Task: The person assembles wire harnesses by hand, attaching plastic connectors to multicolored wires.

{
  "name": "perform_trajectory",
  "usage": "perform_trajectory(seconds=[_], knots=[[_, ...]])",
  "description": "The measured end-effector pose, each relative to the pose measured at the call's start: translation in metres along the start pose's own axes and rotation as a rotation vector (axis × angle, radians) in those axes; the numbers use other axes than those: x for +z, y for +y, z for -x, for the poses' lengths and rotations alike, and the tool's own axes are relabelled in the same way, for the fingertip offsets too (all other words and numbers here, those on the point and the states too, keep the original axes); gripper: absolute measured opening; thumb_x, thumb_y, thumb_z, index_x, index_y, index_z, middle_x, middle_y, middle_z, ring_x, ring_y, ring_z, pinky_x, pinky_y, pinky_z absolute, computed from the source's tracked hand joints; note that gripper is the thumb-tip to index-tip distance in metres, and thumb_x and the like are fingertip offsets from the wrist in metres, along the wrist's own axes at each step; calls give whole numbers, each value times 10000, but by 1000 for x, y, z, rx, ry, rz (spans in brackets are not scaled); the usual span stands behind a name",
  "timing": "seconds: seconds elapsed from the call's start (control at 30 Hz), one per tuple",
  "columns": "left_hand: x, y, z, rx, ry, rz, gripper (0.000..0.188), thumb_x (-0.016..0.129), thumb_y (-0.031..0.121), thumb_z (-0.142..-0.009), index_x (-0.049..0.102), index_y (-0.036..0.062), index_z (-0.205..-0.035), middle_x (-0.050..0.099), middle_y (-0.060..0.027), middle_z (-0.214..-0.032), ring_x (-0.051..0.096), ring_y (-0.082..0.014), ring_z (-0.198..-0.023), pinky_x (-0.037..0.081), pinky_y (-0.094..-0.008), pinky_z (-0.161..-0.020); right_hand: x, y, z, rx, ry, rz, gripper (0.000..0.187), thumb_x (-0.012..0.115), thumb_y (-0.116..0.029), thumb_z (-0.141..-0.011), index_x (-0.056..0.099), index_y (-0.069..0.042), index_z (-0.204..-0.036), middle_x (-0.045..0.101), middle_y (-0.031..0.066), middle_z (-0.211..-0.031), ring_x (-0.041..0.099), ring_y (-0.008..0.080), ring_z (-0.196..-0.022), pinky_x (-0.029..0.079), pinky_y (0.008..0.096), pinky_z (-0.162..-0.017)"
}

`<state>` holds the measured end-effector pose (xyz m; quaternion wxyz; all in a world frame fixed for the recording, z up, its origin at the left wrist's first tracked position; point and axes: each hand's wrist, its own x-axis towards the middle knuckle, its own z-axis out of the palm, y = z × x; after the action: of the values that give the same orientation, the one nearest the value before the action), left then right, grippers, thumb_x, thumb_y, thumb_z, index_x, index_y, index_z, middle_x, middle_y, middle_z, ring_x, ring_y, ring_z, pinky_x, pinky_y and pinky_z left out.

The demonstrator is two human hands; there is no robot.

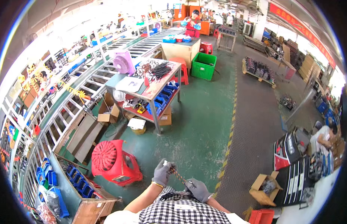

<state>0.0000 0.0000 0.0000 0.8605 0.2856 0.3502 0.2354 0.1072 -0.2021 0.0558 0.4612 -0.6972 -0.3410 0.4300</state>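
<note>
My left hand (162, 174), in a grey glove, is closed around one end of a short wire harness (177, 176). A small white piece (165, 163), perhaps its connector, pokes up at the fingertips. The thin wires look dark and orange-red and run down to my right hand (199, 189), also gloved in grey, which is closed on their other end. Both hands are held in front of my black-and-white checked apron (177, 214). The exact ends of the wires are hidden by the fingers.
A red stool (123, 166) with a woven cushion stands left of my hands. Ahead is a metal worktable (164, 87) with dark cables (161, 70) and a purple fan (124, 62). A roller conveyor (63, 119) runs along the left. Further off are a green crate (204, 66) and a person (192, 24).
</note>
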Motion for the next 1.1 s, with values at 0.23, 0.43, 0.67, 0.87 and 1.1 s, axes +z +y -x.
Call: perform_trajectory(seconds=[0.23,0.43,0.67,0.87,1.1], knots=[[137,35,-179,130,233,104,491,566,76,-962,379,15,-1411,666,-169,-1022,674,-284,-905,581,-421,-802,-145,-4,-184,-88,-36,115,312,522,-276,-1021,622,6,-1108,669,38,-781,626,94,-698,517,269,-659],[223,68,-355,44,44,19,429,588,158,-974,447,44,-1363,674,-151,-1038,675,-245,-908,578,-408,-794,-268,-48,-328,-2,80,-82,284,534,-246,-1015,615,15,-1092,653,50,-761,588,98,-625,491,252,-596],[342,111,-519,-185,-163,108,395,622,206,-971,483,123,-1330,664,-92,-1112,662,-224,-1011,566,-411,-868,-395,-75,-463,98,222,-156,280,547,-253,-1009,622,3,-1095,655,40,-769,588,88,-629,490,236,-570],[385,126,-646,-135,-219,108,339,612,189,-976,516,55,-1272,668,-110,-1162,666,-233,-1026,554,-388,-887,-482,-48,-629,-47,136,-27,312,537,-281,-1012,626,3,-1103,675,49,-791,593,80,-640,495,238,-584],[448,210,-770,100,42,103,311,600,206,-989,545,74,-1264,678,-110,-1137,672,-227,-1011,553,-386,-884,-582,-139,-810,228,-304,-327,347,519,-290,-1016,619,4,-1171,704,85,-915,652,112,-704,525,248,-636]])
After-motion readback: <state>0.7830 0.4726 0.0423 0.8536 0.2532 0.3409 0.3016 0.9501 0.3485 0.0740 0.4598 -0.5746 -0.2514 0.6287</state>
